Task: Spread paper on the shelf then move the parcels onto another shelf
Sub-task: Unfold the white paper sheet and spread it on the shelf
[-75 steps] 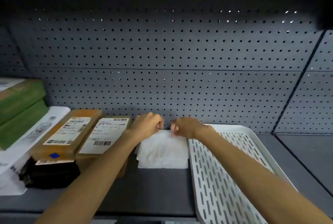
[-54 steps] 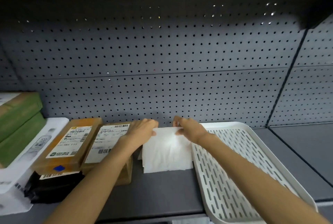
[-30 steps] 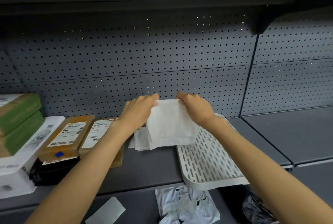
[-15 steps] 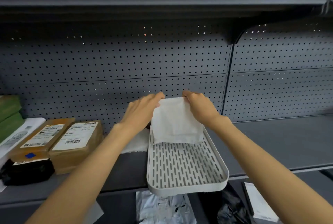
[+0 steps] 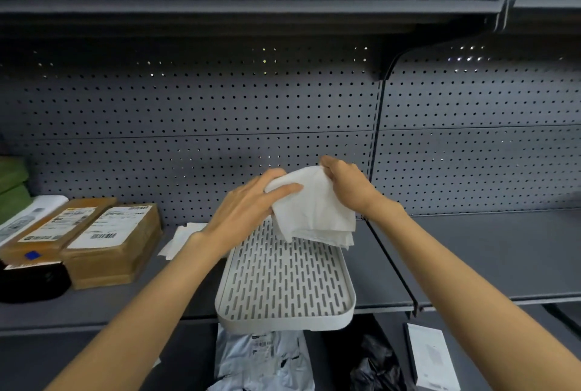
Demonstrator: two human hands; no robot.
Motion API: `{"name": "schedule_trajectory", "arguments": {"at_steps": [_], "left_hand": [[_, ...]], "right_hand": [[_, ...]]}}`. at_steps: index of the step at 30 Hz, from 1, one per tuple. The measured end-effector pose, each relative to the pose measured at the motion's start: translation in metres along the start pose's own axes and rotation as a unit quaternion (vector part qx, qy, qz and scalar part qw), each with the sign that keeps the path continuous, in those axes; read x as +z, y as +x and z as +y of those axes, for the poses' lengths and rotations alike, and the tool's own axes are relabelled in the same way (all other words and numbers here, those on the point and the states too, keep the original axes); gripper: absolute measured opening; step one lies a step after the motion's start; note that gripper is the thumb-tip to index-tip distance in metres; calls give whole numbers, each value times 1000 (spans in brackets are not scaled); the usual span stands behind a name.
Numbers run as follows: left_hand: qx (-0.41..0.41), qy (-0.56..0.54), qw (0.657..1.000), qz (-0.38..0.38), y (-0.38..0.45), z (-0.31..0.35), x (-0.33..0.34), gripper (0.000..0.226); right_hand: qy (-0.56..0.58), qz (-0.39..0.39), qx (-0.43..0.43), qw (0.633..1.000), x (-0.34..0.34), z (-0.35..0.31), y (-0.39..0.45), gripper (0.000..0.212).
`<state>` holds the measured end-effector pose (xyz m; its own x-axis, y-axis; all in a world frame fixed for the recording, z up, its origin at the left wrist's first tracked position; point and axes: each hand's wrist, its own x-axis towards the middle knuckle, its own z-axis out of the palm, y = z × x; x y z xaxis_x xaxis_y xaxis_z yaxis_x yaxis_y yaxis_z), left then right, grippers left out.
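Observation:
A folded white paper sheet (image 5: 314, 211) hangs in the air above the far end of a white slotted tray (image 5: 283, 283). My right hand (image 5: 349, 186) grips its upper right corner. My left hand (image 5: 248, 205) holds its left edge between thumb and fingers. More white paper (image 5: 180, 238) lies on the grey shelf (image 5: 132, 299) behind my left forearm. Two brown parcels with white labels (image 5: 113, 243) (image 5: 53, 230) lie at the left of the shelf, and a black parcel (image 5: 31, 280) sits in front of them.
A second grey shelf (image 5: 490, 249) lies to the right past a divider. Green boxes (image 5: 12, 186) stack at the far left on a white box (image 5: 28, 216). Below the shelf lie a pale plastic mailer (image 5: 264, 359), a black bag (image 5: 374, 362) and a white box (image 5: 430, 356).
Both hands lifted the sheet off the pile on the shelf and carried it up and to the right, over the tray. The view has swung right and up.

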<state>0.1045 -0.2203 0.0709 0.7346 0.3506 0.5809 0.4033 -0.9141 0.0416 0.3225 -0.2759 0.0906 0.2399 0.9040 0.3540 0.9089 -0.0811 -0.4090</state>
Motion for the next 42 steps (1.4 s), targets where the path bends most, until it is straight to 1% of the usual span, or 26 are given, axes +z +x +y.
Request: {"name": "schedule_trajectory", "arguments": {"at_steps": [1, 3, 5, 7, 10, 11, 14, 16, 18, 20, 22, 23, 24, 27, 28, 30, 32, 34, 37, 39, 42], "left_hand": [[6, -4, 1000, 2, 0, 1, 3, 43], [12, -11, 999, 30, -1, 0, 6, 31], [0, -6, 999, 43, 0, 1, 7, 21], [-32, -15, 998, 51, 2, 3, 8, 17], [-68, -37, 994, 71, 4, 3, 9, 15], [-79, -46, 993, 72, 3, 3, 10, 14], [-136, -74, 985, 81, 5, 3, 13, 18], [-184, -119, 971, 93, 6, 3, 13, 30], [-226, -177, 952, 108, 7, 0, 11, 40], [-254, -219, 934, 123, 10, -4, 11, 43], [-264, -232, 928, 124, 12, -10, 13, 47], [-266, -233, 928, 119, 13, -13, 14, 49], [-265, -233, 929, 114, 13, -16, 15, 49], [-258, -240, 931, 100, 15, -17, 14, 47], [-255, -243, 931, 97, 16, -17, 13, 46], [-244, -243, 934, 92, 20, -16, 10, 48], [-232, -241, 938, 87, 22, -16, 9, 51], [-223, -240, 941, 80, 22, -16, 8, 54], [-222, -231, 945, 71, 22, -20, 11, 55], [-224, -223, 947, 65, 21, -23, 13, 55], [-232, -198, 951, 50, 21, -26, 15, 56]], "right_hand": [[9, -13, -1, 1000, -2, 3, -2, 30], [32, -38, -2, 999, -7, 10, -6, 34], [53, -55, -11, 997, -9, 16, -9, 24], [68, -64, -24, 995, -8, 20, -11, 9], [69, -72, -36, 994, -5, 18, -14, 28], [69, -70, -42, 994, -4, 16, -15, 31], [78, -67, -64, 993, -3, 13, -16, 27], [112, -64, -85, 988, -6, 9, -19, 30], [145, -43, -97, 984, -12, 1, -24, 38], [167, -20, -102, 980, -17, -3, -26, 49], [195, -7, -106, 975, -21, -4, -28, 62], [209, -5, -109, 972, -23, -4, -28, 62], [217, -4, -113, 970, -25, -4, -27, 55], [188, 10, -128, 974, -27, -3, -21, 13], [177, 19, -128, 976, -26, -2, -18, 8], [170, 32, -113, 978, -24, 0, -15, 11], [188, 37, -91, 977, -24, 1, -15, 13], [205, 36, -83, 975, -25, 1, -17, 21], [178, 21, -92, 979, -25, 3, -18, 33], [143, 3, -104, 984, -25, 3, -19, 29], [97, -21, -130, 987, -25, 4, -17, 11]]}}
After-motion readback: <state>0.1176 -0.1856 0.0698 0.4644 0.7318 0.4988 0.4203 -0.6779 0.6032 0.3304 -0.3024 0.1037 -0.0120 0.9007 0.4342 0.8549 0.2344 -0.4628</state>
